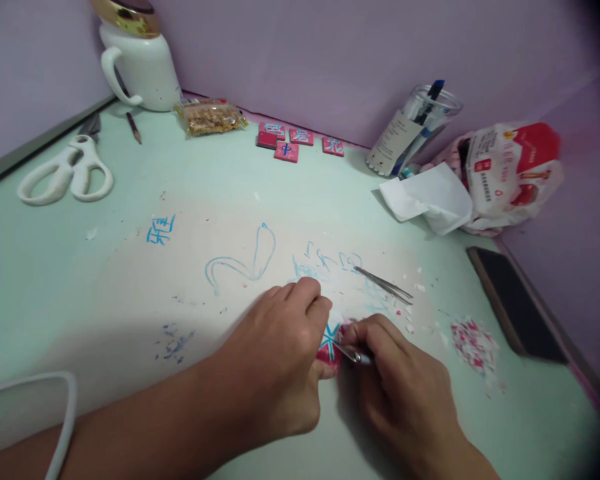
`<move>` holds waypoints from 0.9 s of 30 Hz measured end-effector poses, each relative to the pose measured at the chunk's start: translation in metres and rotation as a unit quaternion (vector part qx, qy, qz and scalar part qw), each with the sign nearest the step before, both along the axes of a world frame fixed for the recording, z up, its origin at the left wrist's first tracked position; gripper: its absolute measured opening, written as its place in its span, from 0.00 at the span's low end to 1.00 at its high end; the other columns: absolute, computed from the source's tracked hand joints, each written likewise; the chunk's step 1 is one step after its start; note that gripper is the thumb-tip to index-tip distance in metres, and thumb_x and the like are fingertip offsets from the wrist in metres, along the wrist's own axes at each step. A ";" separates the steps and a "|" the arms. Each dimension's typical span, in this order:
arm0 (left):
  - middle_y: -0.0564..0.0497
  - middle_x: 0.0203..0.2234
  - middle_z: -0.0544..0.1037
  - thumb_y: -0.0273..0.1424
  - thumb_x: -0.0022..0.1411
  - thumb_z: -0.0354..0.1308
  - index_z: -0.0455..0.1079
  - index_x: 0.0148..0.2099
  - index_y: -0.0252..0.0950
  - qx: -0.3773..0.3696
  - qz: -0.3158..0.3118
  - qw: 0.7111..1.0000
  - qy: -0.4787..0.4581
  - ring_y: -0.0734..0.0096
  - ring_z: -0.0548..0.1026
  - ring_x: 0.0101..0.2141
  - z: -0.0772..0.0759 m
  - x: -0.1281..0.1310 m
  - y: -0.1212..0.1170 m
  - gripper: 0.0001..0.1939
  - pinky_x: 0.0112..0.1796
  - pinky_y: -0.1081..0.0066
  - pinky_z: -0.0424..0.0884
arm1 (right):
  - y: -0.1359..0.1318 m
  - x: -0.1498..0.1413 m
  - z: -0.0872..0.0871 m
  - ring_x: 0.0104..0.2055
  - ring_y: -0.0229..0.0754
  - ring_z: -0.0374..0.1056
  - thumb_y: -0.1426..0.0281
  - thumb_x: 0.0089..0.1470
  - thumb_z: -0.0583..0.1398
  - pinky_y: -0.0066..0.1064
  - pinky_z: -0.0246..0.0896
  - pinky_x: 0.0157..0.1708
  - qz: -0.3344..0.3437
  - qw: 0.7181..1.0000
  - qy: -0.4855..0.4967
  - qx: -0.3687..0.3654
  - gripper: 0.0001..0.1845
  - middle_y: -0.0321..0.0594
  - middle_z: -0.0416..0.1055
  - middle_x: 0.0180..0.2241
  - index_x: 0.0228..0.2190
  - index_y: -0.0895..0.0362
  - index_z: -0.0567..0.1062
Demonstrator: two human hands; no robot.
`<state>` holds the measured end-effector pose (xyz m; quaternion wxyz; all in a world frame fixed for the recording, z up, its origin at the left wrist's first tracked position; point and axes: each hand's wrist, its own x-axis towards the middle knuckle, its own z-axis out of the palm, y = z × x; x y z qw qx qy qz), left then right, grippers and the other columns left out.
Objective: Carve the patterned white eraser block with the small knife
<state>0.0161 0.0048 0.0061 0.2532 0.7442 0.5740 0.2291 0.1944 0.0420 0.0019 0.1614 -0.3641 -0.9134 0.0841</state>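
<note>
My left hand (pixel 285 353) is closed around a small pink square tile (pixel 329 350) with blue strokes drawn on its face, its thumb under the near edge. In my right hand (pixel 403 380) there is a craft knife (pixel 353 353), its thin metal tip resting against the tile's marked face. Part of the tile is hidden behind my left fingers. Just beyond my hands a pair of metal tweezers (pixel 384 285) lies on the table, close to blue pen marks.
White scissors (pixel 67 175), a pencil (pixel 134 128), a white mug (pixel 143 70) and a wrapped snack (pixel 213 118) lie at the back left. Several pink tiles (pixel 286 151) sit along the wall. To the right are a pen jar (pixel 395 137), tissue pack (pixel 505 173), phone (pixel 513 303) and pink-white shavings (pixel 475 345).
</note>
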 end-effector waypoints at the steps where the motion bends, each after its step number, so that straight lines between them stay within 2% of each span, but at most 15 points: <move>1: 0.41 0.42 0.66 0.27 0.54 0.55 0.64 0.45 0.32 0.000 -0.001 1.000 0.000 0.56 0.67 0.41 0.000 0.000 0.000 0.14 0.40 0.54 0.70 | -0.001 0.000 -0.001 0.25 0.37 0.68 0.81 0.43 0.49 0.25 0.58 0.20 0.003 1.000 -0.001 0.001 0.17 0.35 0.69 0.28 0.35 0.52 0.63; 6: 0.40 0.43 0.66 0.21 0.48 0.53 0.63 0.48 0.31 0.001 -0.006 1.000 0.009 0.55 0.67 0.41 -0.001 -0.002 -0.001 0.21 0.39 0.55 0.71 | -0.013 0.005 -0.007 0.24 0.38 0.66 0.80 0.43 0.49 0.26 0.57 0.20 0.014 0.998 0.003 -0.058 0.16 0.35 0.68 0.28 0.34 0.51 0.63; 11: 0.42 0.43 0.66 0.25 0.54 0.55 0.62 0.49 0.32 -0.002 -0.005 1.000 -0.002 0.56 0.67 0.42 -0.003 -0.005 0.000 0.19 0.41 0.56 0.71 | -0.009 0.012 -0.001 0.30 0.36 0.67 0.80 0.49 0.50 0.25 0.61 0.26 0.008 0.990 0.092 -0.110 0.14 0.36 0.68 0.31 0.36 0.51 0.64; 13: 0.42 0.43 0.66 0.27 0.55 0.57 0.62 0.50 0.32 -0.009 -0.006 1.000 -0.007 0.56 0.67 0.43 -0.004 -0.005 0.001 0.18 0.42 0.56 0.70 | -0.003 0.013 0.002 0.29 0.36 0.67 0.79 0.51 0.52 0.25 0.61 0.27 -0.014 0.990 0.106 -0.096 0.11 0.36 0.67 0.30 0.35 0.52 0.65; 17: 0.41 0.45 0.65 0.28 0.56 0.56 0.63 0.49 0.32 -0.003 -0.010 1.000 -0.009 0.54 0.67 0.45 -0.004 -0.007 0.002 0.18 0.43 0.55 0.70 | 0.008 0.013 0.001 0.23 0.35 0.63 0.71 0.55 0.55 0.26 0.57 0.21 -0.121 0.988 0.080 -0.043 0.03 0.34 0.68 0.26 0.31 0.52 0.69; 21: 0.41 0.45 0.65 0.28 0.55 0.56 0.63 0.50 0.32 0.001 -0.011 1.000 -0.014 0.55 0.67 0.44 -0.004 -0.007 0.001 0.19 0.43 0.54 0.70 | 0.014 0.016 0.000 0.19 0.34 0.61 0.66 0.54 0.58 0.27 0.54 0.17 -0.158 0.984 0.079 -0.016 0.05 0.33 0.68 0.24 0.28 0.53 0.70; 23: 0.42 0.45 0.65 0.29 0.55 0.57 0.62 0.51 0.32 -0.002 -0.014 1.000 -0.016 0.56 0.67 0.44 -0.004 -0.008 0.001 0.21 0.43 0.55 0.70 | 0.016 0.017 0.001 0.22 0.35 0.64 0.69 0.54 0.59 0.27 0.57 0.20 -0.144 0.985 0.093 -0.011 0.02 0.36 0.70 0.28 0.31 0.54 0.72; 24: 0.42 0.44 0.65 0.29 0.55 0.57 0.62 0.52 0.32 -0.003 -0.015 1.000 -0.015 0.56 0.67 0.43 -0.004 -0.008 0.002 0.21 0.43 0.55 0.70 | 0.016 0.017 0.002 0.24 0.35 0.66 0.71 0.54 0.58 0.27 0.59 0.21 -0.125 0.987 0.101 -0.016 0.04 0.37 0.71 0.31 0.34 0.54 0.72; 27: 0.43 0.44 0.65 0.28 0.55 0.57 0.62 0.53 0.31 -0.002 -0.021 1.000 -0.011 0.57 0.67 0.43 -0.004 -0.009 0.006 0.23 0.43 0.55 0.69 | 0.013 0.016 0.005 0.38 0.38 0.70 0.78 0.54 0.53 0.28 0.65 0.33 -0.017 0.990 0.128 -0.055 0.20 0.43 0.69 0.43 0.48 0.54 0.69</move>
